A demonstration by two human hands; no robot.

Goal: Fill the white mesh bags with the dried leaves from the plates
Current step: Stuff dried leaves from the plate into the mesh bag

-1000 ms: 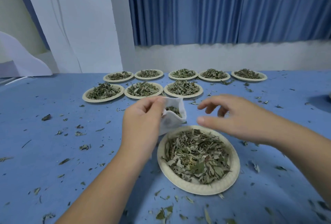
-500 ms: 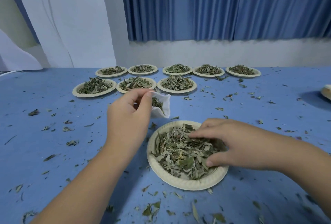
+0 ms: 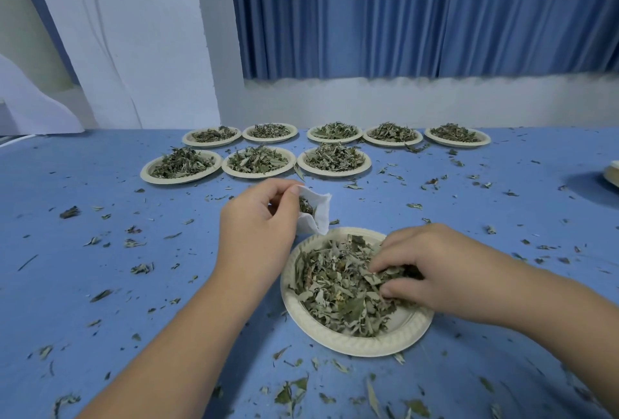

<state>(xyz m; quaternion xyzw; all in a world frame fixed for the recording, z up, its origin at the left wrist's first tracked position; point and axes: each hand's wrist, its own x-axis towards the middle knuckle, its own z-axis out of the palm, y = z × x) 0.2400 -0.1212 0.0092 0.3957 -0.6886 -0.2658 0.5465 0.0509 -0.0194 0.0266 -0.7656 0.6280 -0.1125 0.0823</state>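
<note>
My left hand [image 3: 258, 227] pinches the rim of a white mesh bag [image 3: 316, 217] and holds it open just above the table, behind the near plate. Some dried leaves show inside the bag. A paper plate [image 3: 395, 340] in front of me is heaped with dried leaves [image 3: 335, 288]. My right hand [image 3: 432, 267] lies on the right side of that heap, its fingers and thumb curled round a clump of leaves.
Several more paper plates of dried leaves [image 3: 256, 160] stand in two rows at the far side of the blue table [image 3: 100, 284]. Loose leaf bits are scattered all over the cloth. The edge of another plate [image 3: 613, 175] shows at the far right.
My right hand dropped from beside the bag's mouth onto the near plate and closed its fingers into the leaves. My left hand kept holding the bag open.
</note>
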